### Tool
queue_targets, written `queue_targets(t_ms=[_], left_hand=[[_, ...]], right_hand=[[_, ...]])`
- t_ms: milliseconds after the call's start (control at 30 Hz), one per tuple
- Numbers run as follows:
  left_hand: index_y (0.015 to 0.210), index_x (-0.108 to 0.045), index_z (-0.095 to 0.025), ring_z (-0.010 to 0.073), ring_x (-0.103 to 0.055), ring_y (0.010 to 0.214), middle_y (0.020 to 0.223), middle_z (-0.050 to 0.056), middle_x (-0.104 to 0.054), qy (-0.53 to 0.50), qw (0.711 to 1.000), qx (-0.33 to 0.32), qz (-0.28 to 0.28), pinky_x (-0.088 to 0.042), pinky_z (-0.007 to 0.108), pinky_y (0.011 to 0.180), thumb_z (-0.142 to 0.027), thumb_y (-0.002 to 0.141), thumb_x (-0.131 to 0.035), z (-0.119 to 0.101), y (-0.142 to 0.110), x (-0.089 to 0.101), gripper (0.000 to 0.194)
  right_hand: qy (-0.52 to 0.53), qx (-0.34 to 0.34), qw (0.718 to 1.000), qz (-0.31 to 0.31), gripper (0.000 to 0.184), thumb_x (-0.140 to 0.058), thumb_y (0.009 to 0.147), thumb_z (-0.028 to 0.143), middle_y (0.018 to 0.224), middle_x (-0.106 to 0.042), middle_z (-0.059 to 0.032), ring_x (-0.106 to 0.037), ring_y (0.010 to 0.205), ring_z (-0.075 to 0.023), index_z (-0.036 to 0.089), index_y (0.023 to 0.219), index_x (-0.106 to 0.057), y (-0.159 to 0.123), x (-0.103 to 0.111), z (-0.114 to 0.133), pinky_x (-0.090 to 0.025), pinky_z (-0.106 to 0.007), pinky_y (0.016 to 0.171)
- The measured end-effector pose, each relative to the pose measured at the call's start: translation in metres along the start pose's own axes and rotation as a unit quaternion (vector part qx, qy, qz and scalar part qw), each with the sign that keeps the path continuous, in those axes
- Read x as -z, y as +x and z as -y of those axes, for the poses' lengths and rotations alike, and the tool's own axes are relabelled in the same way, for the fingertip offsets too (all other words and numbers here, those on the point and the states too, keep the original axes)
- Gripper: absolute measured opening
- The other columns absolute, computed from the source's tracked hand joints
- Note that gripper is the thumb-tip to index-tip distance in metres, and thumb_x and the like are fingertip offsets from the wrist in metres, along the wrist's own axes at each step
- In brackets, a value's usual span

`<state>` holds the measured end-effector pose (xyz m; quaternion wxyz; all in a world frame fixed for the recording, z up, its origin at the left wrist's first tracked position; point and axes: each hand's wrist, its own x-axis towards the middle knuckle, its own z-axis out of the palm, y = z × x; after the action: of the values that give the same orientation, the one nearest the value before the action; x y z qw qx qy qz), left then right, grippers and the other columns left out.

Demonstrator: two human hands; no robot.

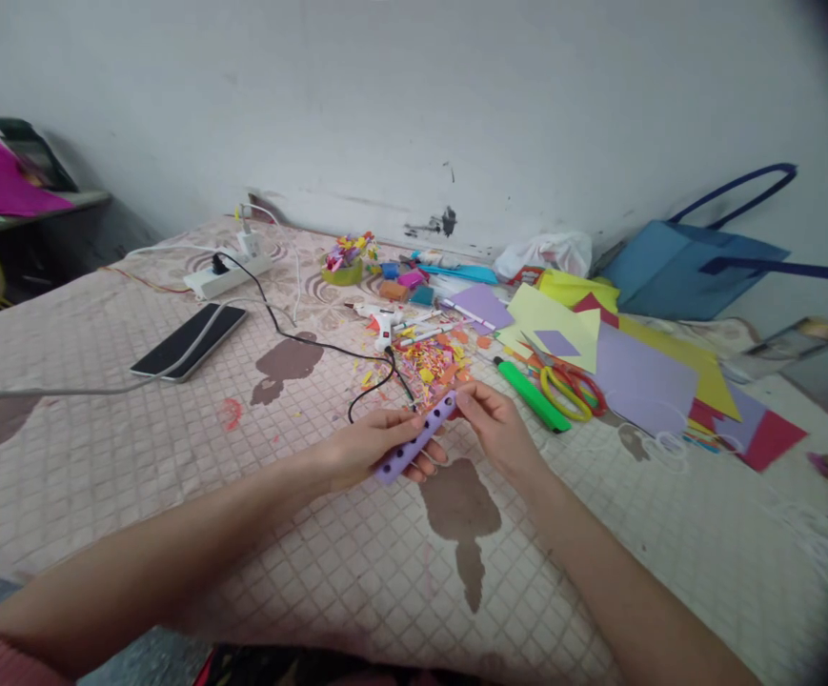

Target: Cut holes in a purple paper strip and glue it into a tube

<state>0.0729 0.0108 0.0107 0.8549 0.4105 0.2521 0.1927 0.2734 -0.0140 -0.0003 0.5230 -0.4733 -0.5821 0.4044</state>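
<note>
My left hand is closed around the lower part of a narrow purple piece that looks like folded or rolled paper, with a row of dark spots along it. The piece slants up to the right, above the table. At its upper end, the thumb and fingers of my right hand are pinched together on or against the tip. Just beyond my hands lies a heap of small colourful paper scraps. A white glue gun with a black cord rests behind the scraps.
Right of the scraps lie a green cutter, yellow and red-handled scissors and coloured paper sheets. A blue bag stands at the back right. On the left are a phone and a power strip with cords crossing the table.
</note>
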Motion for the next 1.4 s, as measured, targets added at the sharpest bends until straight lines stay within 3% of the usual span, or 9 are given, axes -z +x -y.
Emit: queue_targets(t_ms=[200,400,500,633,833,933,1100,1233,1400], left_hand=[[0.102,-0.063,-0.012,0.0108,-0.068,0.065,0.086,0.009,-0.073,-0.003,1.0,0.007,0.007,-0.053,0.02,0.062,-0.031,0.091,-0.062,0.003,0.001,0.002,0.022],[0.107,-0.063,-0.008,0.0171,-0.072,0.077,0.095,0.016,-0.073,-0.002,0.999,0.037,0.022,-0.056,0.028,0.073,-0.046,0.099,-0.041,-0.001,0.002,0.004,0.044],[0.104,-0.064,-0.007,0.0178,-0.072,0.076,0.096,0.017,-0.073,0.009,0.998,0.056,0.039,-0.056,0.029,0.073,-0.048,0.095,-0.05,-0.006,0.001,0.005,0.044],[0.101,-0.066,-0.008,0.0154,-0.072,0.076,0.097,0.015,-0.073,0.034,0.995,0.072,0.055,-0.055,0.027,0.076,-0.032,0.082,-0.073,-0.008,-0.002,0.006,0.032],[0.101,-0.066,-0.007,0.0195,-0.072,0.083,0.102,0.018,-0.072,0.036,0.996,0.065,0.056,-0.055,0.032,0.079,-0.045,0.085,-0.067,-0.003,0.001,0.009,0.042],[0.102,-0.065,-0.008,0.0218,-0.071,0.085,0.102,0.018,-0.072,0.033,0.997,0.048,0.049,-0.054,0.034,0.08,-0.054,0.088,-0.059,-0.003,0.002,0.01,0.048],[0.104,-0.065,-0.012,0.0171,-0.07,0.085,0.101,0.012,-0.072,0.037,0.998,0.032,0.037,-0.052,0.029,0.081,-0.035,0.079,-0.076,-0.005,0.002,0.01,0.036],[0.098,-0.066,-0.013,0.0145,-0.07,0.082,0.1,0.01,-0.073,0.044,0.998,0.024,0.023,-0.052,0.028,0.08,-0.032,0.077,-0.078,-0.006,0.002,0.011,0.031],[0.103,-0.066,-0.012,0.0157,-0.07,0.083,0.099,0.011,-0.073,0.064,0.997,0.032,0.037,-0.052,0.028,0.079,-0.034,0.074,-0.08,-0.006,0.001,0.008,0.039]], right_hand=[[0.021,-0.021,1.0,-0.011,0.026,-0.065,0.084,0.045,0.073,-0.062,-0.0008,-0.057,0.069,-0.016,0.021,0.076,-0.064,0.0,0.002,-0.004,-0.048,-0.03,0.069],[0.068,-0.029,0.996,-0.051,0.024,-0.067,0.082,0.044,0.07,-0.058,0.0011,-0.054,0.066,-0.014,0.021,0.074,-0.063,0.004,0.006,-0.004,-0.047,-0.028,0.066],[0.09,-0.034,0.993,-0.072,0.023,-0.067,0.08,0.044,0.071,-0.058,0.0014,-0.054,0.066,-0.0138,0.022,0.073,-0.063,0.007,0.008,-0.004,-0.047,-0.028,0.065],[0.111,-0.038,0.989,-0.087,0.02,-0.069,0.079,0.04,0.069,-0.057,0.0027,-0.052,0.065,-0.0125,0.022,0.071,-0.063,0.009,0.01,-0.004,-0.046,-0.026,0.063],[0.13,-0.043,0.986,-0.09,0.021,-0.07,0.079,0.039,0.068,-0.057,0.0028,-0.051,0.065,-0.0118,0.021,0.07,-0.063,0.009,0.012,-0.005,-0.045,-0.025,0.063],[0.134,-0.045,0.987,-0.08,0.022,-0.07,0.079,0.04,0.069,-0.057,0.0026,-0.052,0.066,-0.0117,0.021,0.07,-0.063,0.008,0.009,-0.004,-0.045,-0.025,0.064],[0.139,-0.067,0.987,-0.038,0.023,-0.073,0.077,0.042,0.078,-0.06,0.0013,-0.056,0.071,-0.0133,0.023,0.084,-0.064,0.001,-0.003,0.001,-0.048,-0.027,0.068],[0.155,-0.095,0.983,-0.02,0.034,-0.058,0.086,0.056,0.085,-0.061,-0.0007,-0.058,0.073,-0.0142,0.025,0.099,-0.063,-0.003,-0.01,0.008,-0.047,-0.026,0.061],[0.149,-0.126,0.981,0.019,0.028,-0.07,0.08,0.045,0.068,-0.058,0.0011,-0.05,0.059,-0.0098,0.018,0.076,-0.064,-0.006,-0.013,0.011,-0.039,-0.022,0.053]])
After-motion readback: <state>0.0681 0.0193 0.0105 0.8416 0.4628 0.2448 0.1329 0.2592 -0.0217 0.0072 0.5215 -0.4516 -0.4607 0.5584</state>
